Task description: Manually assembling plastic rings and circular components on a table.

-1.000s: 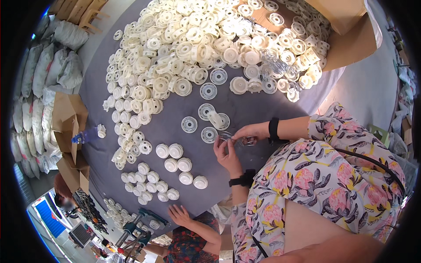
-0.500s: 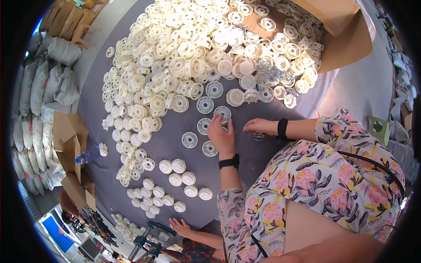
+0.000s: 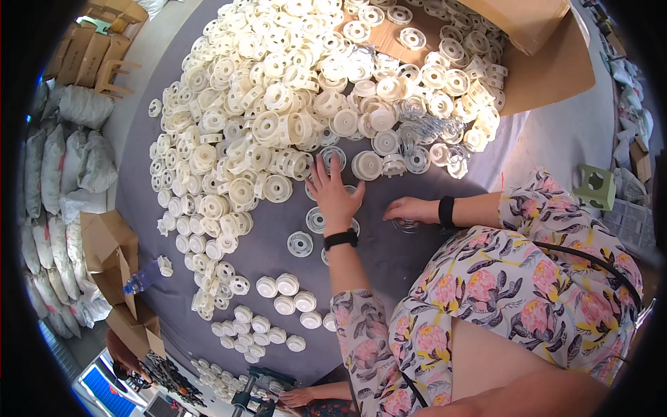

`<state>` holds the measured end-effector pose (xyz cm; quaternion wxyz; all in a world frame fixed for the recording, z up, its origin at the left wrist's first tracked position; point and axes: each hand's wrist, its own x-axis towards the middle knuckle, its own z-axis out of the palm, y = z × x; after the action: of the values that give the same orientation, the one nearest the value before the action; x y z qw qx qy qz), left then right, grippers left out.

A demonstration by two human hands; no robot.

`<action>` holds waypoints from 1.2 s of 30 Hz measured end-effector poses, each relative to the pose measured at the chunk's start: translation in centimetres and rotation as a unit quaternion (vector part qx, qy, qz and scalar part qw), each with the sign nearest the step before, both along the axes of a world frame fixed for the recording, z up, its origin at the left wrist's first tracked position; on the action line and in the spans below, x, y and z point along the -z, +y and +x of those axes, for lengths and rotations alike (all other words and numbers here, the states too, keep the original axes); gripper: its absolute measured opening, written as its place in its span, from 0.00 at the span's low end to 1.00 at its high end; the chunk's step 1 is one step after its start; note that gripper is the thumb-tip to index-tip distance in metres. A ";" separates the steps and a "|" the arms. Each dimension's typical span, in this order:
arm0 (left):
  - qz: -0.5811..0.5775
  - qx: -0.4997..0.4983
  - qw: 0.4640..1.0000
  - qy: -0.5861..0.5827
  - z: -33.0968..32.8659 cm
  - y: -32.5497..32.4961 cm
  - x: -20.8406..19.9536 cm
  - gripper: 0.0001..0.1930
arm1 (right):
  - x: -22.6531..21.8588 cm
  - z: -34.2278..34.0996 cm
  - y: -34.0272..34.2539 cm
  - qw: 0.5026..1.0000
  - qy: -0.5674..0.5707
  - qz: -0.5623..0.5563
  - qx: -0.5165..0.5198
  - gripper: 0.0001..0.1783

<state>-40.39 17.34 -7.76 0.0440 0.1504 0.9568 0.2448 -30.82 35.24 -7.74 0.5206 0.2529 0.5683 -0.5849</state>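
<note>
My left hand (image 3: 335, 201) is open, its fingers spread over a group of round grey-white plastic discs, and it hides some of them. One grey disc (image 3: 300, 244) lies uncovered to the left of its wrist, another disc (image 3: 332, 157) at its fingertips. To the right, my right hand (image 3: 411, 209) is closed, palm down, low over the cloth. Shiny thin metal wire pieces (image 3: 404, 225) show under its fingers; their exact kind is too small to make out. Beyond both hands lies a large heap of cream plastic rings and wheels (image 3: 271, 104).
Silvery wire pieces (image 3: 432, 128) lie at the heap's right edge, near a cardboard box (image 3: 556, 76). White domed caps (image 3: 286, 283) sit in groups on the grey cloth (image 3: 389, 271). At lower left, a co-worker's hand (image 3: 297, 397) is beside a dark green bench tool (image 3: 250, 389).
My left hand has moved up and left over the discs, its fingers now spread. My right hand stays nearly in place. The co-worker's hand has drawn back toward the bench tool. The view has shifted slightly.
</note>
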 end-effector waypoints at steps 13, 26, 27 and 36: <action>-0.050 0.058 0.993 -0.093 8.0 -1.1 -1.3 0.45 | -0.5 -0.5 1.6 0.998 0.048 -0.023 0.028 0.14; 0.050 -0.167 0.984 -0.047 9.8 -10.9 -1.3 0.31 | -1.9 0.0 2.0 0.998 0.069 0.009 -0.005 0.15; -0.005 -0.190 0.981 -0.050 9.9 -11.7 -0.6 0.32 | -2.1 -0.2 1.7 0.997 0.073 0.006 -0.009 0.15; 0.084 -0.094 0.991 -0.047 10.7 -3.1 -2.1 0.28 | -2.0 -0.6 2.3 0.997 0.073 -0.035 0.019 0.14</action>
<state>-29.65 14.20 -5.69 0.0527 0.0518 0.9395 0.3346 -31.44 37.57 -5.73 0.4754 0.2018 0.5792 -0.6308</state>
